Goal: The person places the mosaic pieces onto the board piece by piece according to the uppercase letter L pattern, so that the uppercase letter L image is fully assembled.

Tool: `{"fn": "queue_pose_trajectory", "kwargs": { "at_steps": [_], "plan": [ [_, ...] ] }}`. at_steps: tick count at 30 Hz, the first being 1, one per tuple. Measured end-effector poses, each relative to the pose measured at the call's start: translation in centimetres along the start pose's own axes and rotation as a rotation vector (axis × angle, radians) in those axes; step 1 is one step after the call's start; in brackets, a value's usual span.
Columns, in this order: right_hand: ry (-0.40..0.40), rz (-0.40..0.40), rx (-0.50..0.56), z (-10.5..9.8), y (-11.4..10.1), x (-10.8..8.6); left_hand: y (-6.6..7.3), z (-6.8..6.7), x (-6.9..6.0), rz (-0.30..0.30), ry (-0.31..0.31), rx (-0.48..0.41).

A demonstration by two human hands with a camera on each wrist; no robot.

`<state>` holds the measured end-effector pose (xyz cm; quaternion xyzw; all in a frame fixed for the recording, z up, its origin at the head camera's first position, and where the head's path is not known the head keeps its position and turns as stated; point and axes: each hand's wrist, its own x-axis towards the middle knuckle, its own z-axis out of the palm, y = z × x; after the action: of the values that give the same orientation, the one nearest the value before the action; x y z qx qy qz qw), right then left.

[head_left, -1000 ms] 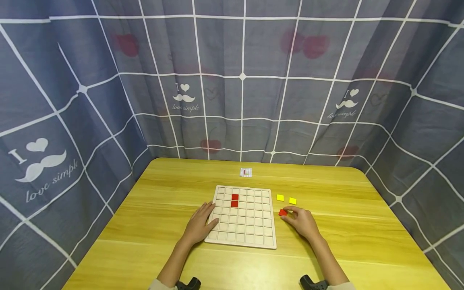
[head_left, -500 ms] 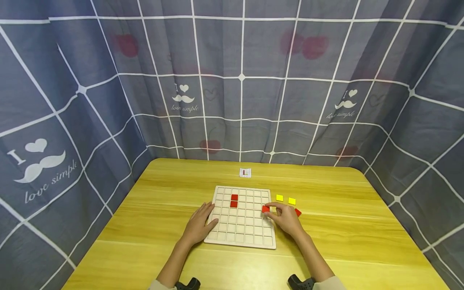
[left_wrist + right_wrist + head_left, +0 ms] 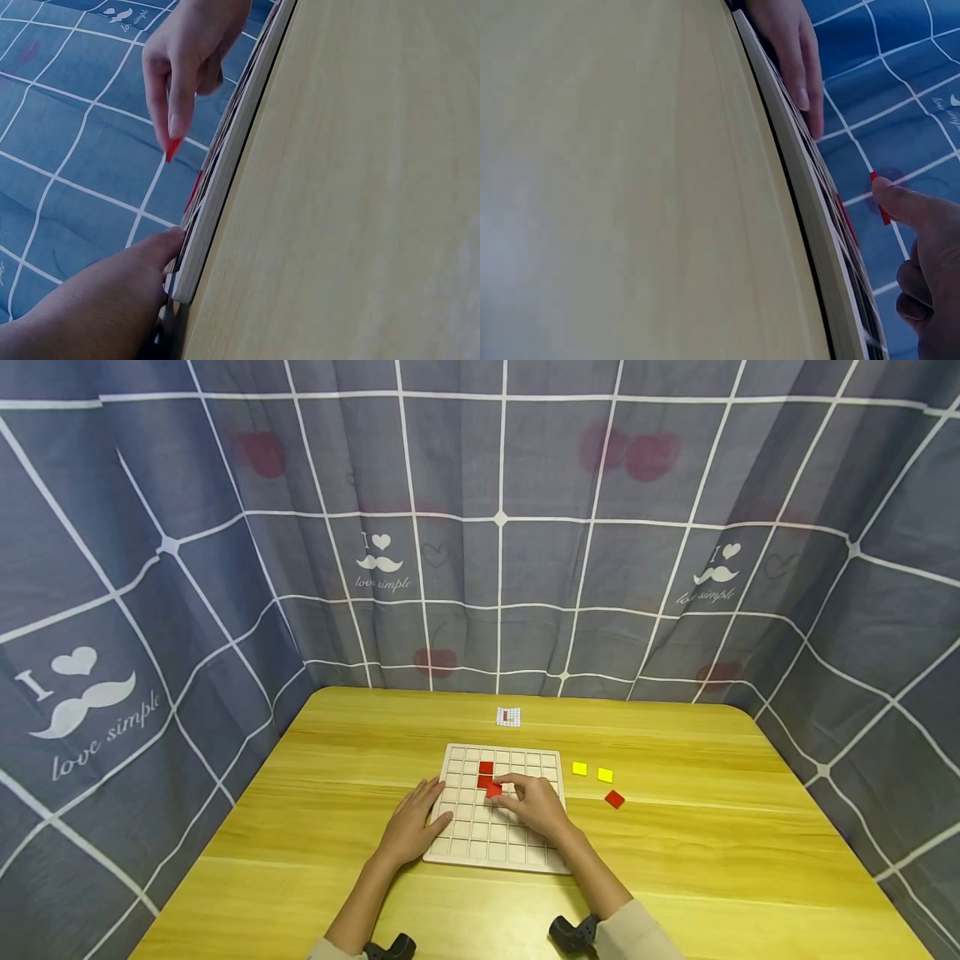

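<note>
A red tile pinched just above the gridded board
The right hand grips that tile between thumb and fingertip, at its edges, a hold that seems suited to the board's shallow cells; it hangs near the lower of two seated red tiles. The left hand, fingers relaxed and gripping nothing, lies along the board's left edge, presumably so it won't slide. On the counter, two yellow tiles and a loose red tile lie right of the board, likely for easy reach. A small card (its print too tiny to read) lies beyond the far edge, perhaps for glancing at.
</note>
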<state>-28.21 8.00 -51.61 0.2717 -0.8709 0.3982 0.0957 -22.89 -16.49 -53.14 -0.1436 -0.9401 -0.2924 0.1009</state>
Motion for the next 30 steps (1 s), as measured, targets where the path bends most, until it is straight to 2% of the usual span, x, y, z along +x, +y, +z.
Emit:
{"fn": "queue_pose_trajectory", "kwargs": {
  "at_steps": [6, 12, 16, 26, 30],
  "plan": [
    [-0.036, -0.019, -0.012, 1.3, -0.2, 0.8, 0.0, 0.0, 0.0, 0.003, -0.003, 0.001],
    [-0.047, 0.011, -0.037, 1.6, -0.1, 0.7, 0.1, -0.1, 0.0, 0.007, -0.012, -0.006],
    [-0.060, 0.000, -0.047, 1.7, 0.0, 0.7, 0.0, -0.1, 0.0, 0.005, -0.006, -0.002],
    [-0.038, -0.017, -0.081, 1.9, 0.0, 0.7, 0.1, -0.1, 0.0, -0.006, -0.008, -0.004],
    [-0.031, -0.011, -0.047, 1.8, 0.1, 0.5, 0.2, -0.2, -0.1, 0.003, -0.006, -0.004]
  ]
}}
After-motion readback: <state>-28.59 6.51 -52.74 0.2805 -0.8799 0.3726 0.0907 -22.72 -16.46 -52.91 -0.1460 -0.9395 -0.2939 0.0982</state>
